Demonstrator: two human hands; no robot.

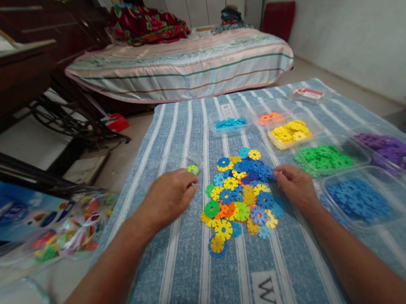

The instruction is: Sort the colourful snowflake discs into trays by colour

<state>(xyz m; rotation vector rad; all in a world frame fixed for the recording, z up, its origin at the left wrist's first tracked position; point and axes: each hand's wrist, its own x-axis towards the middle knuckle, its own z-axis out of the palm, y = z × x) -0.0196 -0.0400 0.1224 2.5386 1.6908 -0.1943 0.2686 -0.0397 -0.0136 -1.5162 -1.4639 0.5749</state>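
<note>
A loose pile of notched plastic discs (231,182) in yellow, blue, green and orange lies mid-table. At its left, my left hand (169,195) is closed with the fingertips together; what they hold, if anything, is hidden. A light green disc (192,169) shows just beyond those fingers, by a faint clear container (175,158). My right hand (297,186) pinches at the pile's right edge, its thumb and finger on a dark blue disc (267,172).
Clear tubs hold sorted discs: light blue (229,123), orange (271,118), yellow (291,131), green (324,157), purple (385,148) and blue (359,200). A clear lidded box (308,94) lies at the back right. Bags of colourful pieces (80,236) sit left of the striped tablecloth (180,292).
</note>
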